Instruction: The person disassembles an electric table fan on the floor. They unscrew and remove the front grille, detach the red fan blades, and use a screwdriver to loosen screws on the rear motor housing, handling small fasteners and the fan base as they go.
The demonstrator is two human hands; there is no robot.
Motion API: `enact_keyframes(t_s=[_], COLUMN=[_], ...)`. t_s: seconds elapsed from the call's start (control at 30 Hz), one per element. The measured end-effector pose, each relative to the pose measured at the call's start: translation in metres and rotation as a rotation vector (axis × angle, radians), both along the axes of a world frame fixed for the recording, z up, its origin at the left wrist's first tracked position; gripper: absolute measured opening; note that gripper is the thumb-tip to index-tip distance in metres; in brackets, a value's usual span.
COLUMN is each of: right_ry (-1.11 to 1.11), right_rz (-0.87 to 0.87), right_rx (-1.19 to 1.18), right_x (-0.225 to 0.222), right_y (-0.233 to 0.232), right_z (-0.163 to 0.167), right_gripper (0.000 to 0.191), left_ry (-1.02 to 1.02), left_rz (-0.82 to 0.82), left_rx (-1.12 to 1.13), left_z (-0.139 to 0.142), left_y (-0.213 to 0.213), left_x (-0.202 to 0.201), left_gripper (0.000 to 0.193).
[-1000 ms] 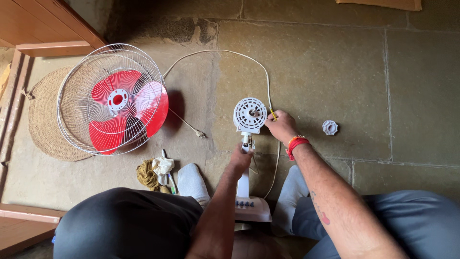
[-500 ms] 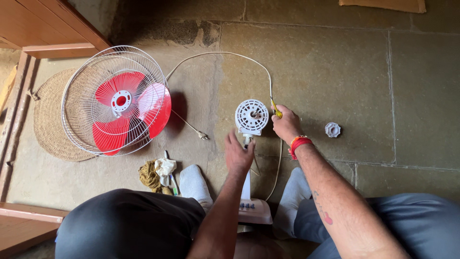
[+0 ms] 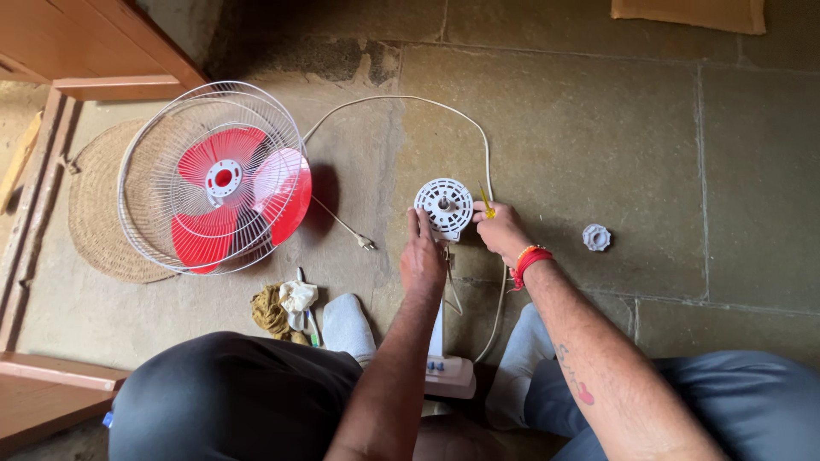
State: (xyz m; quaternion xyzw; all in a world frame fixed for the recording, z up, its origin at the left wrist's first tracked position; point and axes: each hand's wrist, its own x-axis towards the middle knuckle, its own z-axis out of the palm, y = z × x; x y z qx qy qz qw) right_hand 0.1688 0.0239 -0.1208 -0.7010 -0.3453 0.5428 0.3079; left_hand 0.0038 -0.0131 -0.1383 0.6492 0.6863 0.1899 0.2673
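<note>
A round white fan motor housing [image 3: 444, 206] with vent slots and a centre shaft stands on a white stand whose base [image 3: 450, 376] lies between my feet. My left hand [image 3: 422, 258] grips the stand just below the housing on its left side. My right hand [image 3: 500, 230] touches the housing's right edge and pinches a small yellow-handled tool [image 3: 485, 201]. A red thread band sits on the right wrist. To the left, a white wire cage holding red fan blades [image 3: 218, 183] lies tilted on the floor.
A white power cord [image 3: 410, 101] loops across the stone floor and ends in a plug [image 3: 366, 244]. A small white round nut [image 3: 596, 236] lies to the right. Rags [image 3: 286, 306] lie near my left knee; a woven mat [image 3: 98, 222] and wooden door frame [image 3: 111, 51] are at left.
My left hand has slid up the stand closer to the housing. My right hand has shifted slightly down along the housing's right edge. The view has drifted so the floor appears a little further right.
</note>
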Motion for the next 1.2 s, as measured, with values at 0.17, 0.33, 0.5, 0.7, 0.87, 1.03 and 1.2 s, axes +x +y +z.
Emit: enact_keyframes(t_s=[0.17,0.33,0.5,0.7,0.87,1.03,1.2], right_ry=[-0.305,-0.354,-0.415,-0.598,-0.612,-0.787,-0.827], right_rz=[0.07,0.072,0.084,-0.012,0.051,0.235,0.281], right_rx=[0.133,0.086,0.052,0.185,0.271,0.417,0.538], right_x=[-0.009,-0.007,-0.001,0.006,0.016,0.026,0.022], right_y=[0.002,0.0,0.0,0.006,0.009,-0.01,-0.019], right_z=[0.002,0.008,0.01,0.012,0.028,0.049,0.057], right_gripper=[0.037,0.046,0.049,0.045,0.033,0.024,0.019], left_ry=[-0.017,-0.008,0.062,0.046,-0.128,-0.179,-0.227], left_rz=[0.029,0.009,-0.052,-0.014,0.048,0.11,0.143], left_rx=[-0.075,-0.022,-0.122,-0.101,-0.107,-0.165,-0.186], left_z=[0.008,0.013,0.014,0.016,0.013,0.009,0.009], left_y=[0.007,0.008,0.013,0.016,0.007,0.008,0.008], left_x=[-0.008,-0.009,-0.005,-0.006,-0.008,-0.007,-0.007], left_gripper=[0.082,0.084,0.08,0.085,0.072,0.064,0.064])
